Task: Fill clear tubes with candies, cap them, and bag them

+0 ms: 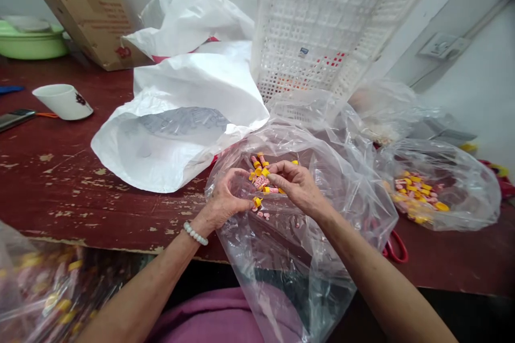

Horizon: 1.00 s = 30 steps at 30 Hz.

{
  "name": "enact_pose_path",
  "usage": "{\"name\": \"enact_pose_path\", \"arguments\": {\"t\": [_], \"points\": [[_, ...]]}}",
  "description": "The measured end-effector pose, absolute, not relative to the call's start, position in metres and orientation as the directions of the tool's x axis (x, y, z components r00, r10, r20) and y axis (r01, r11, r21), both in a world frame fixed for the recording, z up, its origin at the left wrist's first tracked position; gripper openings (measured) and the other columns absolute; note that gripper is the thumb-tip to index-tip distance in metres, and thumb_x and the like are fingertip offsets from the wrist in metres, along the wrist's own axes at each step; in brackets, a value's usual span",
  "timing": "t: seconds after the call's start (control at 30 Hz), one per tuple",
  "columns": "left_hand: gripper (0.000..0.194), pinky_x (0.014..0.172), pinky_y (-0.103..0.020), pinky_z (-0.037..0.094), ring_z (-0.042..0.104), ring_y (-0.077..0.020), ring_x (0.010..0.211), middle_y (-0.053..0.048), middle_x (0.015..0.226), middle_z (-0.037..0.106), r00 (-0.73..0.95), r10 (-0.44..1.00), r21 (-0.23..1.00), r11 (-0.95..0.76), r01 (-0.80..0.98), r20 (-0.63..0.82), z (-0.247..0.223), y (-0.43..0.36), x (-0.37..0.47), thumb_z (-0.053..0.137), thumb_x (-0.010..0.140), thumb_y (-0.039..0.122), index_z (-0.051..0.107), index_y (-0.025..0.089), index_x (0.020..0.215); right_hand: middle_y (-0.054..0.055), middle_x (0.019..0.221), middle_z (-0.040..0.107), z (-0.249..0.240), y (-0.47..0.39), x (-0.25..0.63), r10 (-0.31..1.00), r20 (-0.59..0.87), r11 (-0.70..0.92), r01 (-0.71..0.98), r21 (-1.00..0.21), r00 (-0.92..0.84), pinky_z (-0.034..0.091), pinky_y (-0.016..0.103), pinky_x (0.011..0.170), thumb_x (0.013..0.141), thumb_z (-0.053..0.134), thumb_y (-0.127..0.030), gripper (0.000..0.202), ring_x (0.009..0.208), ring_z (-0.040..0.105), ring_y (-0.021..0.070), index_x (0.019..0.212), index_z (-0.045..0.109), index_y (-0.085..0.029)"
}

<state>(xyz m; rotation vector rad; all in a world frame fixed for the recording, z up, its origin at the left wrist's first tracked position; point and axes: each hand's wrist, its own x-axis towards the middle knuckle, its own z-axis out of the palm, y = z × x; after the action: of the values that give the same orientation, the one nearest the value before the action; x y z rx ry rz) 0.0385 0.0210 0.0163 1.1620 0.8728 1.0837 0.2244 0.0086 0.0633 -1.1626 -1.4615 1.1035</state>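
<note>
In the head view, my right hand (pixel 300 186) pinches a small yellow cap (pixel 265 172) between thumb and fingertips, above a small pile. My left hand (pixel 228 197) is curved open at the pile's left side, thumb and fingers apart. Its thumb tip is against or beside another yellow piece (pixel 257 202); I cannot tell which. The pile holds short pink-and-white patterned tubes (pixel 260 181) with yellow ends. It lies on a clear plastic bag (pixel 281 241) spread over the table edge and my lap. A few tiny pink bits (pixel 263 215) lie just below.
A white sack (pixel 169 166) gapes at the left, with a white plastic crate (pixel 309 27) behind. Another clear bag (pixel 478 209) of yellow and pink pieces stands right, near red-handled scissors (pixel 398 249). A white cup (pixel 64 103) and carton (pixel 88 16) are on the red table (pixel 48 182).
</note>
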Motion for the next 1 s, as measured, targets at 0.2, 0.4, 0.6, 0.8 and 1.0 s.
{"name": "enact_pose_path", "arguments": {"t": [0.2,0.4,0.6,0.8,1.0], "points": [[0.058,0.042,-0.02,0.045,0.062,-0.0171,0.066,-0.006,0.092,0.066,0.374,0.925,0.982,0.127,-0.137,-0.067,0.015,0.017,0.038,0.08,0.053,0.012,0.054,0.02,0.103,0.003,0.083,0.067,0.059,0.002,0.228,0.985,0.162,0.17,0.274,-0.947,-0.052,0.045,0.028,0.069,0.079,0.065,-0.037,0.02,0.075,0.058,0.0149,0.085,0.066,-0.018],[0.06,0.038,-0.02,0.044,0.061,-0.017,0.06,-0.005,0.088,0.066,0.448,0.877,0.926,0.3,-0.23,-0.173,0.023,0.013,0.04,0.08,0.05,0.01,0.053,0.019,0.102,0.002,0.082,0.066,0.062,0.0,0.232,0.969,0.231,0.245,0.394,-0.886,-0.083,0.044,0.029,0.07,0.082,0.062,-0.035,0.017,0.074,0.057,0.0149,0.086,0.067,-0.019],[0.053,0.042,-0.017,0.041,0.057,-0.0129,0.059,-0.002,0.078,0.065,0.445,0.881,0.895,0.318,-0.314,-0.157,0.029,0.011,0.044,0.077,0.05,0.005,0.055,0.017,0.097,0.006,0.1,0.064,0.066,-0.01,0.226,0.865,0.352,0.499,0.543,-0.675,-0.357,0.044,0.037,0.085,0.087,0.056,-0.037,0.019,0.094,0.058,0.0202,0.094,0.065,-0.021],[0.056,0.058,-0.024,0.05,0.06,-0.014,0.063,0.0,0.074,0.065,0.416,0.887,0.841,0.372,-0.392,-0.198,0.031,0.008,0.042,0.074,0.047,0.001,0.055,0.015,0.098,0.017,0.122,0.053,0.039,-0.021,0.202,0.791,0.479,0.579,0.719,-0.385,-0.38,0.039,0.047,0.096,0.064,0.075,-0.036,0.061,0.114,0.048,0.0306,0.116,0.05,-0.015],[0.064,0.056,-0.022,0.05,0.06,-0.0125,0.061,0.001,0.072,0.067,0.273,0.927,0.852,0.352,-0.388,-0.259,0.022,0.008,0.028,0.077,0.044,0.002,0.051,0.015,0.101,0.012,0.121,0.053,0.025,-0.011,0.189,0.822,0.42,0.553,0.712,-0.432,-0.384,0.042,0.042,0.091,0.061,0.076,-0.037,0.062,0.11,0.05,0.0278,0.115,0.05,-0.018]]}}
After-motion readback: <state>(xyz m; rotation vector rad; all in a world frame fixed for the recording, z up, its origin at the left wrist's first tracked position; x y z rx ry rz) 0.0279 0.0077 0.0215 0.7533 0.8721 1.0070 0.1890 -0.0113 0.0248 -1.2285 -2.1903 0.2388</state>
